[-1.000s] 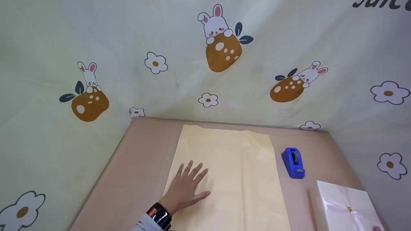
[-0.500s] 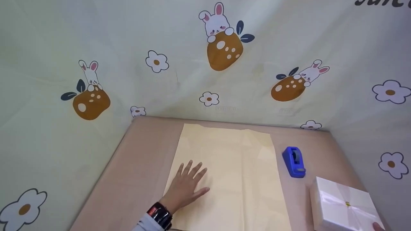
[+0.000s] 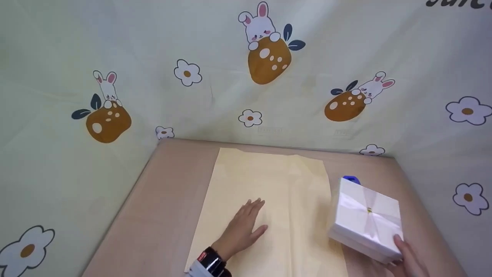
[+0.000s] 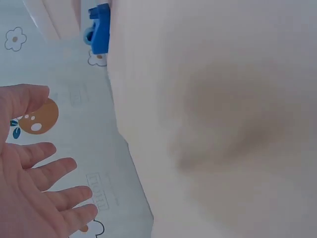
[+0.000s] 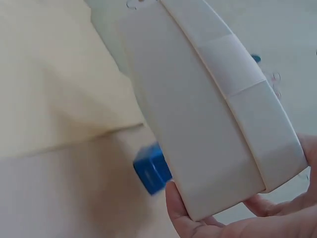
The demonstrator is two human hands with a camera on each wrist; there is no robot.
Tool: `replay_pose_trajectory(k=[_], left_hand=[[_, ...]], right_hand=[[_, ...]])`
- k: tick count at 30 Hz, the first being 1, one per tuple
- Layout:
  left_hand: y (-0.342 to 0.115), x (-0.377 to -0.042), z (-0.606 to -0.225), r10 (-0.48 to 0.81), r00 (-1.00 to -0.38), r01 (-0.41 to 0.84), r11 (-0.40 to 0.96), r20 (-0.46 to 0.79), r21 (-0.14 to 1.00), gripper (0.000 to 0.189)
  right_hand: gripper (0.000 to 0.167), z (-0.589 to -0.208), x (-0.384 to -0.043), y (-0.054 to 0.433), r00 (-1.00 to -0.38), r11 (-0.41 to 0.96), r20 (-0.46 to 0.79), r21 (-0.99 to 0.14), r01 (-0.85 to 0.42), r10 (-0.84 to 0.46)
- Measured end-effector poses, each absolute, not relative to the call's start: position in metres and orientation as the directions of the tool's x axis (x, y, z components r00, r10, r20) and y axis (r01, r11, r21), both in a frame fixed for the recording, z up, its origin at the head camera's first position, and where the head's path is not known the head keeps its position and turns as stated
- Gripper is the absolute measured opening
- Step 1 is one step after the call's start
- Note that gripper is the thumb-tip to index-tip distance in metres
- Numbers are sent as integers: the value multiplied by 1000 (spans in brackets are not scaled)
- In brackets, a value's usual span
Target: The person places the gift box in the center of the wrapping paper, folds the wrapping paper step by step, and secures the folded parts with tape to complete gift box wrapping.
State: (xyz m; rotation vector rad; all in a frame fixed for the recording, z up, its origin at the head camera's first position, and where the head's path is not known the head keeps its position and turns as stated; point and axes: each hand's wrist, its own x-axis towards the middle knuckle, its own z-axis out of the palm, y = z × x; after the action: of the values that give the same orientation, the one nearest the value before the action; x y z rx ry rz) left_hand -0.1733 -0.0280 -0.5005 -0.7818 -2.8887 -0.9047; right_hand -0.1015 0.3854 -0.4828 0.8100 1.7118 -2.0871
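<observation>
My right hand grips a white gift box by its near right corner, thumb on the lid and fingers underneath. The box has a pale pink ribbon crossing its lid and hangs tilted above the table, overlapping the right edge of the cream paper sheet. In the right wrist view the side of the box shows, with fingers at its lower corner. My left hand hovers over the middle of the sheet, fingers straight and holding nothing; the left wrist view shows the hand with spread fingers.
A blue tape dispenser stands right of the sheet, mostly hidden behind the box in the head view. The brown table backs onto a pale curtain printed with rabbits and flowers, which also rises at both sides.
The right hand has lifted the gift box off the table's right side and carried it left and farther back. My left hand has come up from the sheet and moved slightly right.
</observation>
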Motion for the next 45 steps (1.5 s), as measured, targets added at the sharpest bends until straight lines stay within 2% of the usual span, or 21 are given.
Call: replay_pose_trajectory(k=[4, 6, 9, 12, 19, 28, 34, 45], left_hand=[[-8, -177, -501, 441, -894, 325, 510, 82, 796, 62], [-1, -181, -503, 430, -901, 236, 384, 54, 893, 61], [6, -186, -507, 406, -912, 152, 216, 53, 964, 58], [9, -191, -510, 353, -933, 114, 117, 66, 987, 55], [-2, -203, -520, 169, -986, 21, 50, 13, 999, 57], [-21, -222, -538, 60, -997, -44, 35, -46, 998, 54], [-24, -221, -550, 25, -993, -114, 55, -116, 992, 54], [-28, -218, -553, 14, -993, -118, 57, -119, 991, 53]], right_hand=[[97, -475, -127, 333, -853, -204, -489, -867, 454, 179], [90, -475, -135, 309, -876, -175, -439, -896, 409, 197], [78, -478, -144, 280, -913, -123, -362, -931, 343, 189], [69, -485, -152, 253, -938, -100, -303, -952, 290, 168], [70, -501, -177, 213, -960, -49, -266, -964, 262, 91], [58, -521, -204, 198, -962, -98, -274, -957, 273, -4], [59, -529, -208, 198, -963, -100, -255, -960, 263, -83], [65, -537, -207, 220, -932, -59, -243, -962, 267, -267]])
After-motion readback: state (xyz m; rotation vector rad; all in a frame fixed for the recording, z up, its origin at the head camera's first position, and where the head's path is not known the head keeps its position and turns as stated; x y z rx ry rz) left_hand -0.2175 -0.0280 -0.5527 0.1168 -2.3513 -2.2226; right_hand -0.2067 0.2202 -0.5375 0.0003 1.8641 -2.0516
